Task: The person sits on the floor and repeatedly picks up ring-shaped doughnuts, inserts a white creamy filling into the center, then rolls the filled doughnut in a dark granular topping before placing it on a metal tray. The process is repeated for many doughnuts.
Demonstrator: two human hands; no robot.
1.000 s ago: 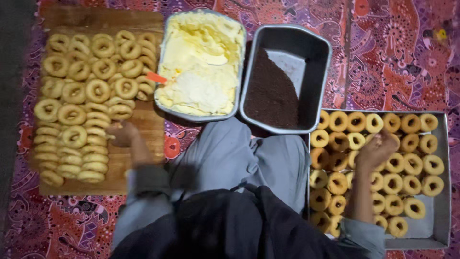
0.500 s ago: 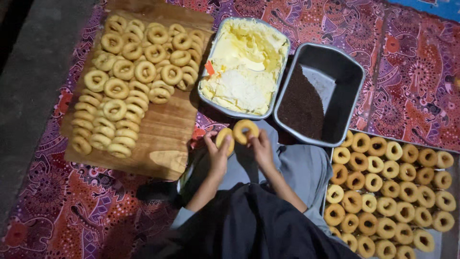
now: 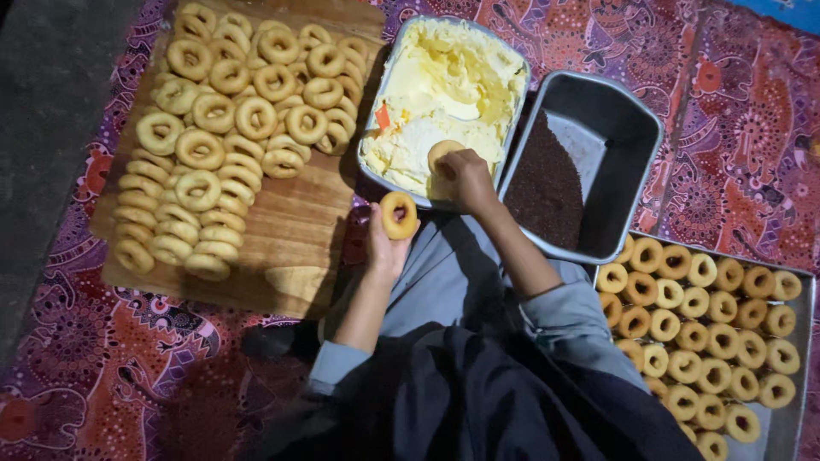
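Half a second ago both hands met over the lap, each with a ring doughnut. Now they have parted: the right hand (image 3: pixel 465 175) has gone forward and presses its doughnut half (image 3: pixel 442 155) flat-side down into the pale cream, fingers curled around its edge. The left hand (image 3: pixel 386 243) stays near the lap, fingers closed under a golden ring doughnut (image 3: pixel 398 214) held upright. So one piece is taking on cream while the other waits.

The cream tray (image 3: pixel 389 81), just ahead of the right hand, holds soft, ridged, buttery yellow filling. Right of it, a grey metal tin (image 3: pixel 628 128) contains dark, grainy sprinkles. Left of the left hand, a wooden board (image 3: pixel 290 230) carries matte, browned rings.
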